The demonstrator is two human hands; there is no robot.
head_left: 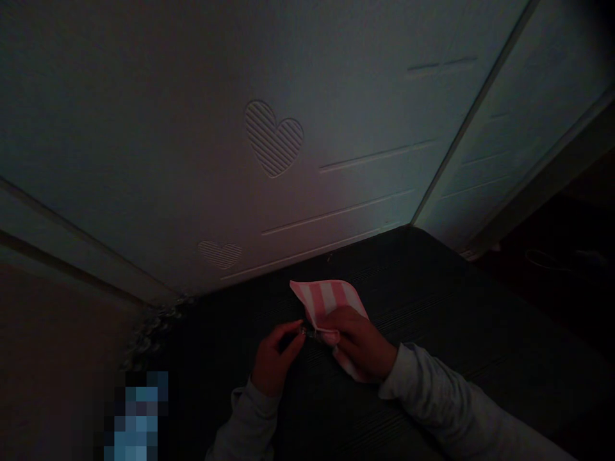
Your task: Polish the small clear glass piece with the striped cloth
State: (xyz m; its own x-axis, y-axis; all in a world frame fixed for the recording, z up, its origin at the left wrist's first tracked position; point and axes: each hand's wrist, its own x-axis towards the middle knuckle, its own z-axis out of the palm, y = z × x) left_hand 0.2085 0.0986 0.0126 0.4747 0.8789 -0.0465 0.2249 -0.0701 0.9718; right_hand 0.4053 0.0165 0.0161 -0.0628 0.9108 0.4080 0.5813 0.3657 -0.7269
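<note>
My left hand [278, 355] is closed in a pinch on one end of a small, dark, shiny object [309, 332]; its kind is too dim to make out. Over the other end of that object lies a pink-and-white striped cloth [331, 296], gripped and folded by my right hand [353, 339]. The cloth's pointed corner spreads away from my fingers, and another part of it hangs below my palm. Both hands are close together above a dark tabletop [230, 333]. My right fingertips are partly hidden by the cloth.
Behind the dark surface stands a pale panel [192, 128] with grooved hearts and lines. At the left edge is a clump of small, shiny, dark shapes [158, 326]. A blurred-out, pixelated bluish patch [137, 422] lies at lower left. The light is dim.
</note>
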